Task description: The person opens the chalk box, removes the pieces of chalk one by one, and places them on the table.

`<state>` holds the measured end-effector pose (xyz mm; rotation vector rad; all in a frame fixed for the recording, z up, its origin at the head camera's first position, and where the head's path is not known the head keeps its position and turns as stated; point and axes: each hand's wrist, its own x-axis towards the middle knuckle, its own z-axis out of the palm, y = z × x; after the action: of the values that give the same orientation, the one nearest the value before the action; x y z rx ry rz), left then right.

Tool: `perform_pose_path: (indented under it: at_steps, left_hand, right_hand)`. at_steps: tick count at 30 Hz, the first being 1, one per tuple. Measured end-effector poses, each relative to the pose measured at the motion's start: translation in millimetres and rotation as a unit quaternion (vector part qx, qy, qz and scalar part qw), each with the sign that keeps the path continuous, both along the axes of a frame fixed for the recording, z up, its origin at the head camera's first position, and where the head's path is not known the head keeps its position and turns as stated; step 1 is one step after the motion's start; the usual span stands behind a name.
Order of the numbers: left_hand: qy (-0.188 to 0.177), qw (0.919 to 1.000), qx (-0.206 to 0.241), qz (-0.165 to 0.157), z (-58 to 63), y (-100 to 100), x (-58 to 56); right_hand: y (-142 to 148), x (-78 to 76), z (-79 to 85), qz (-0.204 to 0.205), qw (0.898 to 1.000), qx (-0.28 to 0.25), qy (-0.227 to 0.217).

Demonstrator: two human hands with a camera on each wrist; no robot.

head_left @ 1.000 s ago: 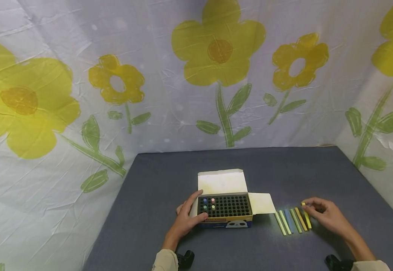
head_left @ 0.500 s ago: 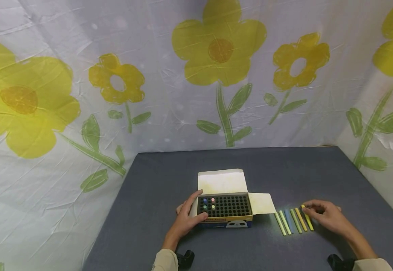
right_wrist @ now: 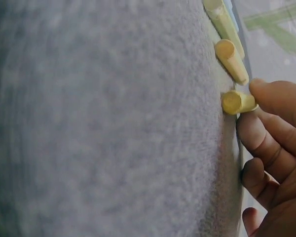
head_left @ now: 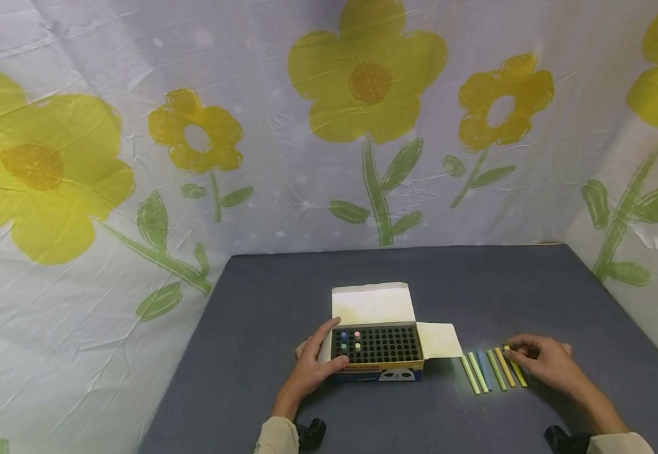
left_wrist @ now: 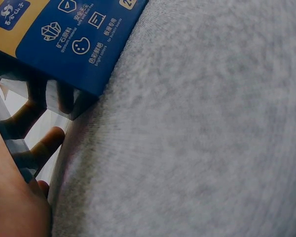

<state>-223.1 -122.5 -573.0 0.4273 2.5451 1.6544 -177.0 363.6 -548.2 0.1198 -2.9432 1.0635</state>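
A person's left hand (head_left: 310, 366) gripped the left end of a cardboard chalk box (head_left: 371, 372), thumb at the near rim and index finger at the far left corner. The box looked light and thin-walled — likely to dent under a hard squeeze, and best steadied at its stiffer corners. Inside, toward the box's left end, four coloured ends (head_left: 357, 336) stood in a dark holed insert (head_left: 391, 347). To the box's right, past its white side flap (head_left: 438, 340), a row of chalk lay on the grey table (head_left: 283, 302): two pale green sticks (head_left: 469, 375) nearest the box, then a blue stick (head_left: 484, 372), a green stick (head_left: 496, 372) and an orange-yellow stick (head_left: 505, 369). Farthest right of the box was a yellow stick (head_left: 518, 372), its far end pinched between thumb and fingers of the right hand (head_left: 550, 362); whether that end was clear of the table could not be told. Such slim chalk should be light, stiff and brittle — dusty enough to slip, apt to snap if pushed sideways, and best held gently near one end.
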Motion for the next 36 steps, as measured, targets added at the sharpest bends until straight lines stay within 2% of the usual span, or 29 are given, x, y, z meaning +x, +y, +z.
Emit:
perform_pose_path:
  at_steps: [6,12,20,23,29,36]
  left_hand:
    - [0.002,1.0,0.002,-0.004,0.4,0,0.0]
    - [0.002,1.0,0.001,-0.006,2.5,0,-0.9]
    - [0.0,1.0,-0.001,-0.003,3.1,0,-1.8]
    - [-0.003,1.0,0.0,-0.004,3.0,0,-1.7]
    - [0.0,1.0,-0.005,-0.006,2.1,0,-0.8]
    - [-0.001,1.0,-0.006,-0.002,0.9,0,0.7]
  right_hand:
    - [-4,1.1,-0.7,-0.004,1.0,0.015,0.018]
    - [-3,1.2,0.9,-0.007,0.999,-0.001,0.034]
    - [-8,1.2,11.8,-0.036,0.998,-0.039,0.023]
    - [-18,0.9,18.9,-0.031,0.997,-0.057,0.029]
    - [-44,-3.0,32.1,-0.01,0.993,-0.092,0.071]
    - [-84,-10.5,35.5,0.015,0.98,-0.149,0.133]
